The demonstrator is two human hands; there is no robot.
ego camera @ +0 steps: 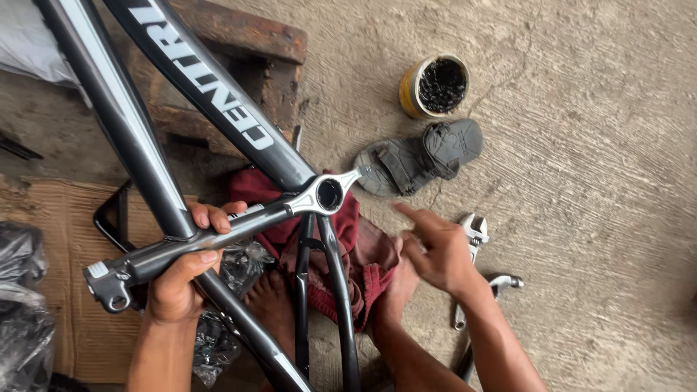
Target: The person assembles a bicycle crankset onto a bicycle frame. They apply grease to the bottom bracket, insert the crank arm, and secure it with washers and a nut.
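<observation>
Glossy dark-painted metal bicycle frame (pixel 138 145) (bare silver at its bottom bracket shell (pixel 328 194)), rough scored concrete floor (pixel 595 167), matt corrugated cardboard (pixel 69 218), crumpled red cloth (pixel 363 254), shiny steel wrench (pixel 475 236), worn wooden block (pixel 239 43).

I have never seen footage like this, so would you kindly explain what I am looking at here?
This is one picture from a camera worn on a person's head, looking down at their own two bare hands; no machine is involved. The person sits on a concrete floor. The left hand grips a tube of a dark grey bicycle frame, whose open silver bottom bracket shell faces the camera. The right hand holds nothing, its forefinger extended towards the shell. A red cloth lies beneath the frame. Nearby lie an adjustable wrench, a grey sandal, a yellow tin of dark grease, some cardboard and a wooden block.
</observation>
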